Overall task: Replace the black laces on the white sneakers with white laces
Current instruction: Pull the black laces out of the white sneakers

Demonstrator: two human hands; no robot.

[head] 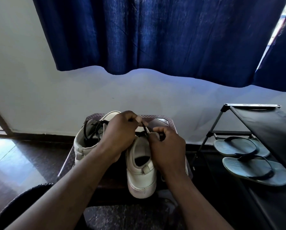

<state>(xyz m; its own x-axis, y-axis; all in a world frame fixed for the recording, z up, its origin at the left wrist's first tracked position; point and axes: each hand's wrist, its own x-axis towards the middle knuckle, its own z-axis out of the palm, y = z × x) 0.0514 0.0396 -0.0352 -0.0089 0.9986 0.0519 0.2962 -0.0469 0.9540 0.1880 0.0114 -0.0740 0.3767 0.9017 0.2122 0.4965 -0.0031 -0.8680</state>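
The right sneaker (141, 176) is off-white, pinkish along the sole, dark inside; the left sneaker (82, 145) is the same off-white with a grey lining. The lace (145, 130) on the right one is black, as is the left sneaker's lace (95, 128). The surface (162, 121) is dark maroon-brown with a fine checked rim. The curtain (155, 34) is deep blue, the wall (39, 97) pale grey-white, the shoe rack (263, 123) black, the flip-flops (238, 146) pale grey-blue with black straps, the floor (31, 155) glossy dark brown

Smooth matt sneakers (141, 165), cloth curtain (155, 35), glossy floor (14, 156).
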